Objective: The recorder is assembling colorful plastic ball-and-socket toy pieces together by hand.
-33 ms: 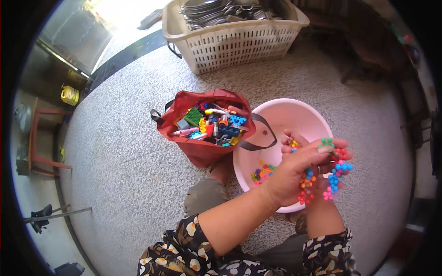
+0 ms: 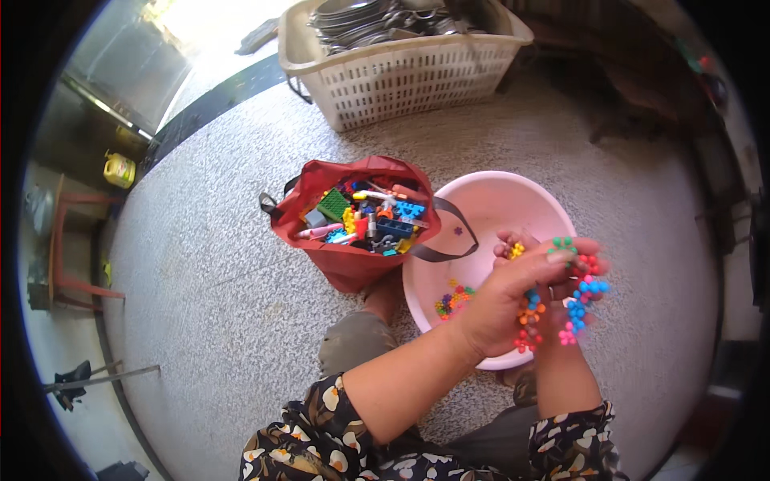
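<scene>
My left hand (image 2: 509, 298) is closed in a grip above the pink basin (image 2: 517, 192). From it hangs a string of small flower-shaped plastic beads (image 2: 577, 309) in green, red, blue and pink. Orange and red beads (image 2: 527, 319) dangle below its palm side. My right hand (image 2: 555, 333) is mostly hidden behind the left one. Its curled fingertips show at the far side, beside a yellow flower bead (image 2: 516, 251). Loose coloured flower beads (image 2: 454, 301) lie inside the basin, with a single purple bead (image 2: 458, 231) apart from them.
Left of the basin stands an open red bag (image 2: 345, 268) full of mixed toy pieces, its dark handle reaching over the basin rim. A white slatted basket (image 2: 409, 84) of metalware sits farther off. A wooden stool (image 2: 76, 280) and yellow jug (image 2: 119, 170) are at the left.
The right fingertips have shifted slightly around the yellow bead, and the blue bead once seen beside it is out of sight. The bead string hangs almost as before.
</scene>
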`<state>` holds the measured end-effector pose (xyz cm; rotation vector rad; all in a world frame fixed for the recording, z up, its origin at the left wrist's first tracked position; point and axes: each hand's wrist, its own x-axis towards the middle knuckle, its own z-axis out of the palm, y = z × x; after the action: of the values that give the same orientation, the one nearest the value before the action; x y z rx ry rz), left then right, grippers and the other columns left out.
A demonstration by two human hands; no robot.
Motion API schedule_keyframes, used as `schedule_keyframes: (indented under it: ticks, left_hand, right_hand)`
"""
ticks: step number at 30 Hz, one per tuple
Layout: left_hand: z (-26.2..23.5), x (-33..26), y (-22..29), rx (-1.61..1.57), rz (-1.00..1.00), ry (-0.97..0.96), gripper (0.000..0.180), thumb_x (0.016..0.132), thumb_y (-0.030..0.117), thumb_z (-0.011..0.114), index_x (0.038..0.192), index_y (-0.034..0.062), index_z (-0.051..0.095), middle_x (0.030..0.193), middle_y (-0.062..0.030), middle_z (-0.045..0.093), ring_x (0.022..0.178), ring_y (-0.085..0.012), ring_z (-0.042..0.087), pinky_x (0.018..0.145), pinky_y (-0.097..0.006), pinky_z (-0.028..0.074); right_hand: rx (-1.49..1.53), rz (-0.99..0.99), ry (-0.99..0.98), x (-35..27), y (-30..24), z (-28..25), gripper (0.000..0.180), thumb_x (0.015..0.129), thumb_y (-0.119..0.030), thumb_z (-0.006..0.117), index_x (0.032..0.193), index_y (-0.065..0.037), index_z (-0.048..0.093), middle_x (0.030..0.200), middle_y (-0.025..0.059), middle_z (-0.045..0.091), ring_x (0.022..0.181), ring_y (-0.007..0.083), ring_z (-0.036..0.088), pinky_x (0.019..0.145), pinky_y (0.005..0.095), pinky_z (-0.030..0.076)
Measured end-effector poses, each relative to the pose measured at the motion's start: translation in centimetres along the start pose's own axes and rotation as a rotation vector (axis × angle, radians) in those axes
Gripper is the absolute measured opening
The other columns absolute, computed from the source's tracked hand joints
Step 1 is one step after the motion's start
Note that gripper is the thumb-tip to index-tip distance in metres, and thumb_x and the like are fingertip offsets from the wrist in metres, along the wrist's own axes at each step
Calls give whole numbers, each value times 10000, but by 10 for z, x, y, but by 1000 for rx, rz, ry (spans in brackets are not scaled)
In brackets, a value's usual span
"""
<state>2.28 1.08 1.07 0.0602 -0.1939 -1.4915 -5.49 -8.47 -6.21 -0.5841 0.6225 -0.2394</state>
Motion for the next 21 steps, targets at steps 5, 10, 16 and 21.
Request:
schedule_keyframes:
  ticks: [5,10,16,21]
  left_hand:
    - [-6,-6,0,-22,59,9,489,861,263,444,1259,-3,349,1182,-170,483,1045,-272,510,879,-425,431]
    - [-5,7,-15,34,5,27,681,828,431,434,1324,-1,257,1305,-234,349,1141,-343,430,945,-480,361]
    - [-13,14,-32,-4,-56,-139,757,813,564,399,1358,66,228,1306,-228,348,1158,-397,385,944,-597,263]
    - [-12,12,-44,32,-108,-85,734,826,541,392,1372,94,194,1298,-252,331,1154,-401,383,948,-615,243]
  right_hand:
    - [-106,-155,-44,-45,-24,-7,310,840,-134,471,1125,-12,476,957,101,572,841,156,588,675,265,514]
    - [195,-146,96,-75,-46,-38,189,813,-94,530,992,-39,506,844,57,539,608,85,460,472,199,374]
    - [293,-217,43,-98,-68,-38,155,839,-94,521,976,-22,511,824,41,533,526,54,422,401,168,307]
    - [44,-375,216,-127,-74,-26,184,839,-84,511,972,38,539,764,62,548,435,56,415,361,176,303]
